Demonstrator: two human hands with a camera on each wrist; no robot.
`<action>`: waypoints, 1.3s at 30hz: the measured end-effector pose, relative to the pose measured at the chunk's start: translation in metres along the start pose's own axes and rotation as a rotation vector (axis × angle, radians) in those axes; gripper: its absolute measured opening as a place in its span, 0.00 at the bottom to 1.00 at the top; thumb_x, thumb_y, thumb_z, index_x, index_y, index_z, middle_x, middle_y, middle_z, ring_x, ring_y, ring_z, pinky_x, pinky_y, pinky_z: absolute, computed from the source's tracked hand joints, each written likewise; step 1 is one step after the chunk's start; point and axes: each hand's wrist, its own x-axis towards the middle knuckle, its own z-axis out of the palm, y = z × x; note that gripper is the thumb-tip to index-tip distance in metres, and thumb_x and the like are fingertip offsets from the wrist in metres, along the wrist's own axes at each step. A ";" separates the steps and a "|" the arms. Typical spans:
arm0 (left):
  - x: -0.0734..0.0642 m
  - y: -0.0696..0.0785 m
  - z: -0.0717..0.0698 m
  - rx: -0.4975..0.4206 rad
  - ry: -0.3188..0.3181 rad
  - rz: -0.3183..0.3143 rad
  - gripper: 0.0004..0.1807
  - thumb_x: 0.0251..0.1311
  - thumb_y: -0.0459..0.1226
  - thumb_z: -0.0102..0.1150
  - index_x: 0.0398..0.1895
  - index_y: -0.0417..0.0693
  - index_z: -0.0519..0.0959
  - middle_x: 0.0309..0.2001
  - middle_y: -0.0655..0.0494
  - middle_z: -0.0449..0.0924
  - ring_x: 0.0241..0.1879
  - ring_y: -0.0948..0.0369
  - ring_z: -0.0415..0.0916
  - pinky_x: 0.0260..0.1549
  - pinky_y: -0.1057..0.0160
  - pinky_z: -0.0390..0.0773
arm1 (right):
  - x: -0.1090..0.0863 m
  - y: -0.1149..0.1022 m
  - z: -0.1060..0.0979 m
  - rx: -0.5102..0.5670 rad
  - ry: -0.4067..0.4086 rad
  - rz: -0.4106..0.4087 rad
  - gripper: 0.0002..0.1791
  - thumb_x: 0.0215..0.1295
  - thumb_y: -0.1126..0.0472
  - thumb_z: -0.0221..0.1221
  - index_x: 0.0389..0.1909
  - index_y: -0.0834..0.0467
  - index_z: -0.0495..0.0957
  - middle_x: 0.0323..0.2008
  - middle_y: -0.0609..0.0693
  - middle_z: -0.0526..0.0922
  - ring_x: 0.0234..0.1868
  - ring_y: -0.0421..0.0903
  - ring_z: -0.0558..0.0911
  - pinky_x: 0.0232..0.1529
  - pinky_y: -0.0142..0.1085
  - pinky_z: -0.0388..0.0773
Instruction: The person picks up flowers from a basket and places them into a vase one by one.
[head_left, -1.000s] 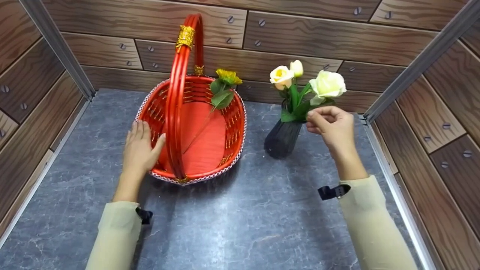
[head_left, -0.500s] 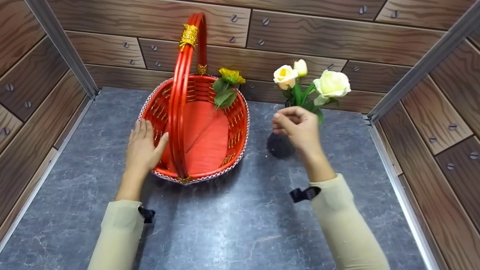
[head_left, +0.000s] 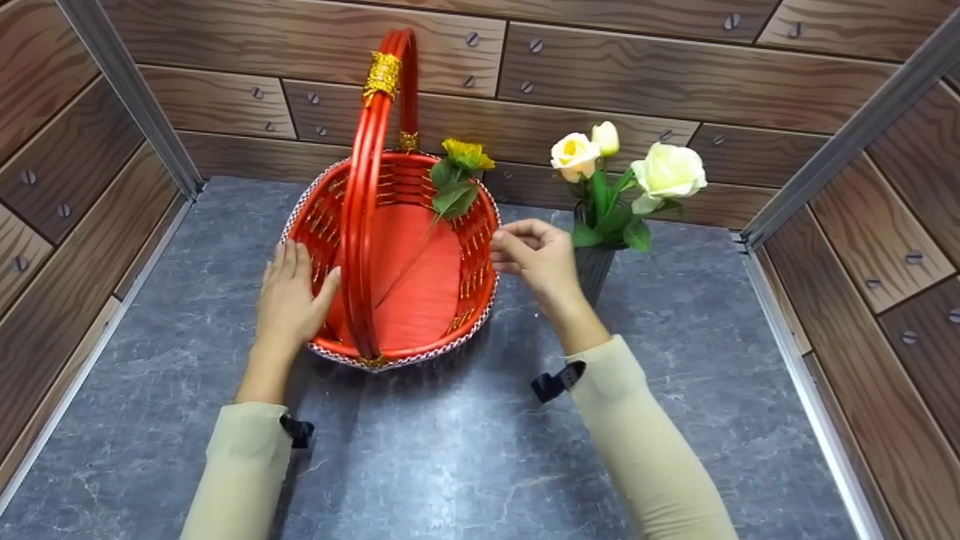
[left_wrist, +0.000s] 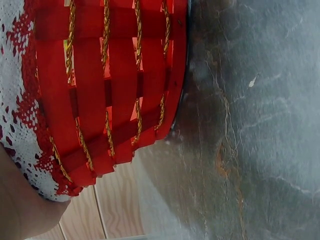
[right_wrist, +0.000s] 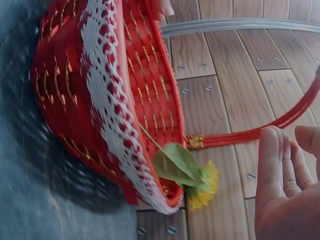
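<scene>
My left hand [head_left: 289, 296] rests on the left rim of a red woven basket [head_left: 420, 262], its fingers laid out straight and its thumb spread toward the tall handle. Inside the basket leans a yellow flower [head_left: 469, 155] with green leaves and a thin stem. Just off the basket's right rim hovers my right hand [head_left: 541, 262], with nothing between its fingers. Seen from the right wrist, the thumb of this hand [right_wrist: 290, 185] stands apart from the extended fingers, and the yellow flower [right_wrist: 204, 186] hangs over the basket's edge.
Behind my right hand stands a dark vase [head_left: 598, 270], partly hidden by the wrist. It holds a peach rose [head_left: 575, 155], a pale bud [head_left: 605, 139] and a whitish rose [head_left: 670, 171]. Wood-patterned walls [head_left: 600, 75] enclose the grey marbled tabletop [head_left: 442, 457].
My right hand has moved left from the vase's flowers to the basket's right rim. The left hand keeps its place on the basket. The view has shifted slightly.
</scene>
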 end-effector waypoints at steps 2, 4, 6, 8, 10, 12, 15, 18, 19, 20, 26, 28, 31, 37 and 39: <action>-0.001 -0.001 0.000 -0.002 0.000 0.000 0.47 0.73 0.60 0.38 0.76 0.28 0.51 0.78 0.32 0.43 0.78 0.40 0.37 0.75 0.40 0.40 | 0.004 0.005 0.006 0.029 -0.006 0.030 0.06 0.63 0.70 0.65 0.39 0.66 0.80 0.29 0.55 0.86 0.27 0.46 0.86 0.34 0.39 0.87; -0.001 -0.001 0.000 -0.007 -0.001 0.000 0.46 0.73 0.60 0.38 0.76 0.28 0.51 0.78 0.32 0.43 0.78 0.39 0.37 0.75 0.40 0.40 | 0.008 0.010 0.012 0.059 -0.010 0.057 0.05 0.63 0.70 0.64 0.38 0.66 0.80 0.29 0.55 0.86 0.27 0.46 0.86 0.33 0.38 0.87; -0.002 -0.002 0.000 -0.009 -0.003 -0.003 0.46 0.73 0.60 0.38 0.76 0.28 0.50 0.78 0.32 0.42 0.78 0.40 0.36 0.75 0.41 0.40 | 0.012 0.014 0.018 0.082 -0.014 0.080 0.04 0.64 0.70 0.64 0.38 0.65 0.80 0.29 0.56 0.87 0.26 0.46 0.86 0.33 0.38 0.87; -0.002 -0.002 0.000 -0.011 -0.007 -0.008 0.47 0.73 0.60 0.37 0.76 0.29 0.50 0.78 0.33 0.42 0.78 0.40 0.35 0.75 0.41 0.40 | 0.015 0.018 0.024 0.098 -0.014 0.102 0.04 0.64 0.70 0.64 0.37 0.65 0.80 0.30 0.57 0.87 0.26 0.46 0.86 0.33 0.38 0.87; -0.002 -0.002 -0.001 -0.011 -0.010 -0.012 0.47 0.73 0.61 0.37 0.76 0.29 0.50 0.78 0.33 0.41 0.78 0.40 0.35 0.76 0.41 0.39 | 0.019 0.021 0.029 0.106 -0.012 0.125 0.03 0.64 0.70 0.63 0.37 0.65 0.80 0.30 0.57 0.87 0.26 0.46 0.86 0.34 0.38 0.87; -0.002 -0.003 -0.001 -0.010 -0.011 -0.014 0.47 0.73 0.61 0.36 0.76 0.29 0.49 0.78 0.33 0.41 0.79 0.41 0.35 0.76 0.41 0.38 | 0.022 0.024 0.034 0.109 -0.006 0.146 0.03 0.65 0.70 0.63 0.38 0.65 0.80 0.29 0.56 0.87 0.26 0.45 0.86 0.33 0.37 0.87; -0.002 -0.003 -0.001 -0.005 -0.015 -0.016 0.48 0.73 0.62 0.35 0.76 0.29 0.49 0.78 0.34 0.40 0.79 0.41 0.35 0.76 0.42 0.38 | 0.028 0.028 0.040 0.118 0.004 0.174 0.03 0.65 0.69 0.62 0.38 0.64 0.80 0.28 0.55 0.86 0.26 0.44 0.86 0.33 0.36 0.87; -0.001 -0.003 -0.001 -0.003 -0.010 -0.018 0.48 0.72 0.63 0.35 0.76 0.30 0.49 0.78 0.34 0.41 0.79 0.41 0.35 0.76 0.42 0.38 | 0.033 0.032 0.046 0.140 0.007 0.195 0.03 0.66 0.69 0.62 0.38 0.64 0.80 0.27 0.54 0.86 0.26 0.44 0.86 0.33 0.36 0.86; -0.001 -0.002 -0.001 -0.002 -0.007 -0.019 0.49 0.72 0.63 0.35 0.76 0.30 0.49 0.78 0.34 0.41 0.79 0.41 0.36 0.76 0.42 0.39 | 0.035 0.033 0.048 0.149 0.008 0.203 0.03 0.66 0.69 0.61 0.38 0.64 0.80 0.27 0.54 0.86 0.26 0.44 0.86 0.33 0.35 0.86; 0.000 -0.002 -0.001 -0.002 -0.005 -0.020 0.49 0.72 0.64 0.35 0.76 0.30 0.49 0.78 0.34 0.41 0.79 0.41 0.36 0.76 0.42 0.39 | 0.036 0.035 0.049 0.159 0.008 0.210 0.02 0.66 0.69 0.61 0.38 0.64 0.80 0.28 0.54 0.86 0.26 0.44 0.86 0.33 0.35 0.86; 0.001 0.001 0.002 -0.006 -0.004 -0.019 0.49 0.72 0.64 0.35 0.76 0.30 0.49 0.78 0.34 0.42 0.79 0.41 0.36 0.76 0.43 0.38 | 0.042 0.042 0.052 0.222 0.037 0.257 0.03 0.65 0.69 0.63 0.38 0.63 0.79 0.28 0.54 0.85 0.26 0.45 0.86 0.33 0.35 0.87; 0.001 0.001 0.003 -0.004 -0.010 -0.021 0.49 0.72 0.64 0.34 0.77 0.30 0.49 0.78 0.35 0.41 0.79 0.41 0.36 0.76 0.43 0.39 | 0.045 0.046 0.052 0.244 0.045 0.271 0.03 0.65 0.69 0.63 0.38 0.63 0.79 0.28 0.54 0.85 0.26 0.45 0.86 0.33 0.36 0.87; 0.000 0.000 0.002 0.001 -0.014 -0.026 0.50 0.71 0.66 0.32 0.77 0.31 0.48 0.79 0.35 0.40 0.79 0.41 0.35 0.76 0.43 0.38 | 0.048 0.052 0.054 0.267 0.052 0.289 0.03 0.66 0.69 0.62 0.38 0.62 0.79 0.28 0.54 0.85 0.27 0.45 0.85 0.34 0.36 0.87; 0.001 -0.001 0.001 0.002 -0.004 -0.024 0.50 0.71 0.65 0.32 0.77 0.31 0.48 0.78 0.35 0.40 0.79 0.41 0.35 0.76 0.43 0.39 | 0.055 0.060 0.059 0.307 0.082 0.346 0.02 0.67 0.68 0.60 0.39 0.63 0.79 0.28 0.54 0.84 0.29 0.46 0.85 0.37 0.37 0.87; 0.001 -0.001 0.001 0.002 -0.005 -0.024 0.50 0.72 0.65 0.33 0.77 0.31 0.48 0.78 0.35 0.41 0.79 0.41 0.36 0.76 0.43 0.39 | 0.058 0.061 0.060 0.307 0.093 0.365 0.03 0.68 0.68 0.60 0.40 0.63 0.78 0.28 0.54 0.84 0.30 0.46 0.85 0.39 0.37 0.86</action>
